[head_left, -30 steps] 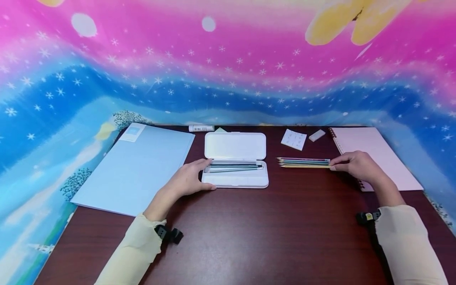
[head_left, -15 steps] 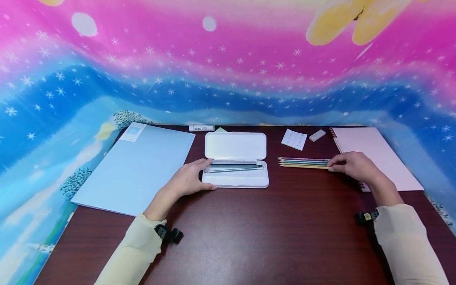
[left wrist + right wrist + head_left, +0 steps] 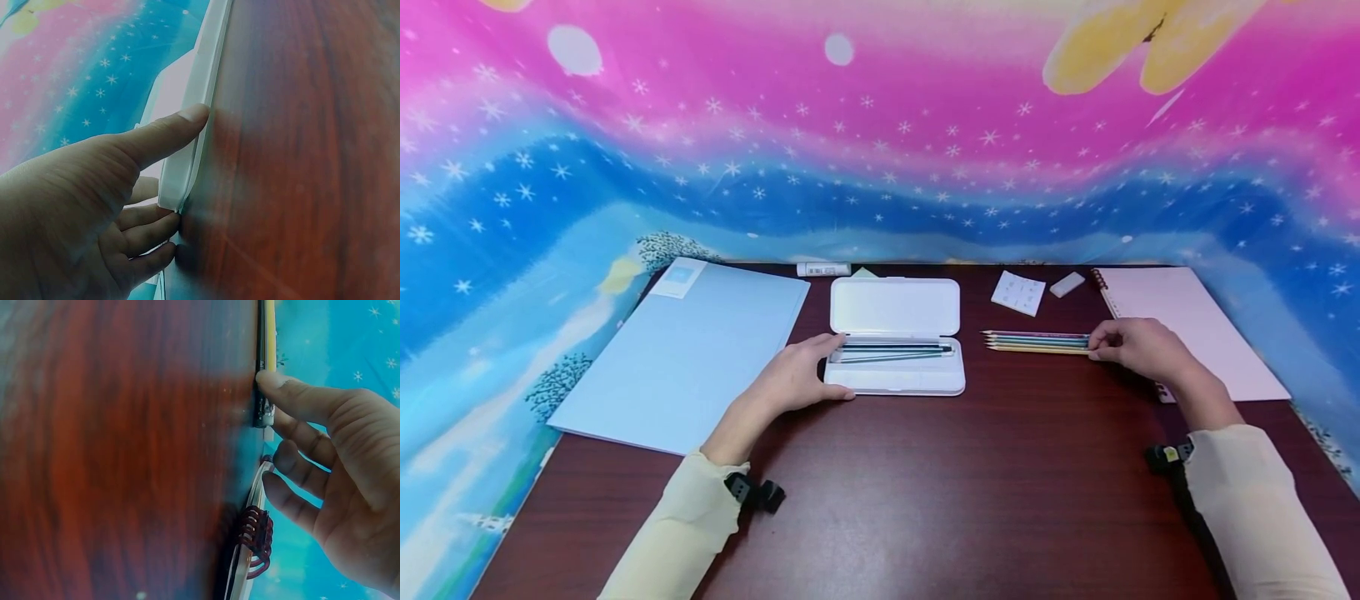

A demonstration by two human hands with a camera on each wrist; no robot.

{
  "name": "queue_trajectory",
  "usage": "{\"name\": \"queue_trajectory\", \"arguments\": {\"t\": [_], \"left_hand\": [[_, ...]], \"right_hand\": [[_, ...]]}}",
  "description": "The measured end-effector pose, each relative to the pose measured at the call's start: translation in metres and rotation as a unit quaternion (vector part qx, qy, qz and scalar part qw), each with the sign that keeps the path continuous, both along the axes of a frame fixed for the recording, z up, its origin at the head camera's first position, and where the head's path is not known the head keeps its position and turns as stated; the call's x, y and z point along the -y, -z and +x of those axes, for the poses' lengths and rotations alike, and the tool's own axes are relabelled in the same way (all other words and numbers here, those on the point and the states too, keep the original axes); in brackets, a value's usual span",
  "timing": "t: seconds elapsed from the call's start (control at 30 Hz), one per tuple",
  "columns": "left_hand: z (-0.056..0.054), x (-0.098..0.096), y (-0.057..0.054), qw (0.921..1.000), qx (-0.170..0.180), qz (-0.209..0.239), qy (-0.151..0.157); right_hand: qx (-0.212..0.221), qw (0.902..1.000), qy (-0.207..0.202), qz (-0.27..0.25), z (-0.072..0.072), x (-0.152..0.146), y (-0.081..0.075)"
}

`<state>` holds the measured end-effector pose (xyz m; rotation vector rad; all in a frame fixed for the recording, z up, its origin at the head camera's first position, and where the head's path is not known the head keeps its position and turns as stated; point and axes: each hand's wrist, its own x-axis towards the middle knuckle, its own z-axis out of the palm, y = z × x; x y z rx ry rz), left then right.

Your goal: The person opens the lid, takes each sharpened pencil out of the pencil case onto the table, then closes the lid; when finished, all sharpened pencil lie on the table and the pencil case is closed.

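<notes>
The two hands are well apart. At the centre-left, the left hand (image 3: 790, 379) grips the left end of an open white pencil case (image 3: 902, 382), its thumb against the near wall and its other fingers around the end and toward the hinge. The lid (image 3: 895, 307) is tipped back on the far side, and several slender pencils (image 3: 895, 347) lie in the far part of the base.

To the right of the case, the right hand (image 3: 1150, 350) pinches the right ends of a row of coloured pencils (image 3: 1037, 342), set side by side with their points to the left; a yellow one is nearest. Whether they rest on the tabletop or are slightly raised is hard to tell.

Just behind and beneath the right hand is a pink spiral notebook (image 3: 1217, 333), its coil along the left edge. A pale blue folder (image 3: 692, 358) with a white label (image 3: 678, 279) lies on the left, partly behind the left hand. Along the far side are a white tube (image 3: 823, 269), a square printed paper (image 3: 1018, 293) and a white eraser (image 3: 1067, 285). A dark red-brown wooden table (image 3: 940, 492) holds everything, before a pink-and-blue snowflake backdrop (image 3: 880, 158).
</notes>
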<state>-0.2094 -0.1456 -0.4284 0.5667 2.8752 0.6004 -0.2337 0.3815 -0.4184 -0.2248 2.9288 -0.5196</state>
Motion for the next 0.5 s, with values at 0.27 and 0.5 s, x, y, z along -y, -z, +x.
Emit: {"name": "queue_trajectory", "arguments": {"t": [0.27, 0.5], "left_hand": [[0.0001, -0.0002, 0.0002, 1.0000, 0.003, 0.000, -0.005], [0.0006, -0.0004, -0.0002, 1.0000, 0.003, 0.003, -0.003]], "right_hand": [[-0.004, 0.9998, 0.000, 0.021, -0.0017, 0.0037, -0.0013], [-0.023, 0.9995, 0.004, 0.022, -0.0005, 0.0068, -0.0067]]}}
